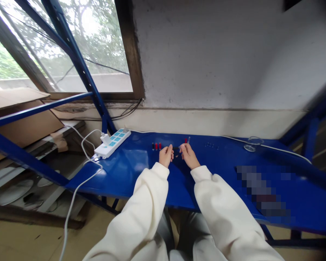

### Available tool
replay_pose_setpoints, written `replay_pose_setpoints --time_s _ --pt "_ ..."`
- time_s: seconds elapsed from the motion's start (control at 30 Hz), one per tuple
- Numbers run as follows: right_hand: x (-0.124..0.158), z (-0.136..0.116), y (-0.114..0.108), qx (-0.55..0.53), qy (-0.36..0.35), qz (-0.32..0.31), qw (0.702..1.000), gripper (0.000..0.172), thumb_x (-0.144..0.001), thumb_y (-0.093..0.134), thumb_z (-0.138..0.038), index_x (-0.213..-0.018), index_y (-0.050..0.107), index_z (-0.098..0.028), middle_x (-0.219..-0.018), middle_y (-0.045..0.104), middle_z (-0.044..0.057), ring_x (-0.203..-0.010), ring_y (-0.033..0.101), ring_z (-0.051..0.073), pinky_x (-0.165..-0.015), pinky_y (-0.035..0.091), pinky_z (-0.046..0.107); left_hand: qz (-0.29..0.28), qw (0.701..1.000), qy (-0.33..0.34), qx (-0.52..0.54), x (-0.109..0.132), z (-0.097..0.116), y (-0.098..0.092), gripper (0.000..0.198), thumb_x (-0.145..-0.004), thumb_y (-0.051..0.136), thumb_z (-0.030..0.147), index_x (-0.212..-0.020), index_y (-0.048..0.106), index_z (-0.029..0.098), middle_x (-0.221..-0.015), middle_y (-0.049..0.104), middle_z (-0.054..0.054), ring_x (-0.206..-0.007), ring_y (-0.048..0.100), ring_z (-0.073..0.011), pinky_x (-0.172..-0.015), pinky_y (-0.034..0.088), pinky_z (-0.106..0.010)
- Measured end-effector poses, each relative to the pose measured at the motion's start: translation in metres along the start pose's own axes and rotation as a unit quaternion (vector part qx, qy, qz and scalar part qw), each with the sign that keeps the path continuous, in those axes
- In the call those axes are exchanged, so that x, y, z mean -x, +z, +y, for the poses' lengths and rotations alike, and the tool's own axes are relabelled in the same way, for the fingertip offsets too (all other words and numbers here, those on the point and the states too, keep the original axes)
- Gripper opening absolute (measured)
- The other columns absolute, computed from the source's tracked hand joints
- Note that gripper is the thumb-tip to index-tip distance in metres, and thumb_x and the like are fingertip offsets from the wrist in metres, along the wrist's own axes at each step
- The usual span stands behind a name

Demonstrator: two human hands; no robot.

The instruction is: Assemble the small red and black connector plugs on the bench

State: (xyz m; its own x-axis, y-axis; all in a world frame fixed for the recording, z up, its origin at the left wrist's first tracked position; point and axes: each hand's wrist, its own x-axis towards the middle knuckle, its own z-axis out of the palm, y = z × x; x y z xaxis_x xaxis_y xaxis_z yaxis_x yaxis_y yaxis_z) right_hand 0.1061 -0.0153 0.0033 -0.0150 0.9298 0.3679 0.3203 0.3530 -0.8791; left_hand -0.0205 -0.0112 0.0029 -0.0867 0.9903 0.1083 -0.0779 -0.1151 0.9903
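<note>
Above the blue tabletop my left hand (166, 156) is closed in a pinch on a small black cylinder (175, 148), whose exact kind is too small to tell. Facing it, my right hand (189, 156) is closed at the cylinder's other end; a thin pale piece shows at its fingertips, too small to name. Just left of the hands stand a small black tube (153, 146) and two small red tubes (158, 146) in a row. Behind my right hand are a red piece (186, 140) and a clear tube (189, 139).
Several tiny clear pieces (212, 145) lie right of the hands. Farther right is a clear round-rimmed object (252, 144) by a white cable. A white power strip (114, 143) with a plug sits on the left of the blue table (130, 174). Something pixelated lies at right.
</note>
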Motion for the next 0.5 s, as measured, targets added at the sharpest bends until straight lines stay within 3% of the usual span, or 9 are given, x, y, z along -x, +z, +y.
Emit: replay_pose_setpoints --time_s 0.2,0.33,0.5 --pt "0.0009 -0.0045 -0.0020 0.102 0.004 0.051 0.993 0.048 -0.082 0.027 -0.054 -0.053 0.042 -0.019 -0.051 0.049 0.001 -0.051 0.046 0.012 -0.056 0.036 0.024 -0.052 0.997 0.040 -0.032 0.0033 -0.0012 0.0003 0.041 -0.074 0.045 0.054 -0.062 0.049 0.015 -0.040 0.045 0.005 -0.028 0.037 -0.0038 -0.033 0.027 -0.017" --pt "0.0011 -0.0071 -0.0021 0.097 -0.005 0.066 0.993 0.048 -0.082 0.028 -0.054 -0.052 0.042 -0.019 -0.050 0.049 0.000 -0.050 0.045 0.011 -0.056 0.035 0.023 -0.013 0.999 0.038 -0.015 0.0010 -0.0029 -0.0005 0.042 -0.074 0.044 0.055 -0.062 0.047 0.015 -0.039 0.044 0.005 -0.028 0.036 -0.0042 -0.032 0.026 -0.018" --pt "0.0005 -0.0054 -0.0058 0.054 0.010 0.134 0.989 0.048 -0.080 0.030 -0.055 -0.053 0.043 -0.018 -0.047 0.045 -0.001 -0.048 0.040 0.010 -0.051 0.033 0.023 0.062 0.997 0.027 0.030 -0.0029 -0.0022 -0.0039 0.041 -0.073 0.045 0.055 -0.061 0.046 0.016 -0.040 0.043 0.006 -0.028 0.033 -0.0033 -0.031 0.023 -0.018"
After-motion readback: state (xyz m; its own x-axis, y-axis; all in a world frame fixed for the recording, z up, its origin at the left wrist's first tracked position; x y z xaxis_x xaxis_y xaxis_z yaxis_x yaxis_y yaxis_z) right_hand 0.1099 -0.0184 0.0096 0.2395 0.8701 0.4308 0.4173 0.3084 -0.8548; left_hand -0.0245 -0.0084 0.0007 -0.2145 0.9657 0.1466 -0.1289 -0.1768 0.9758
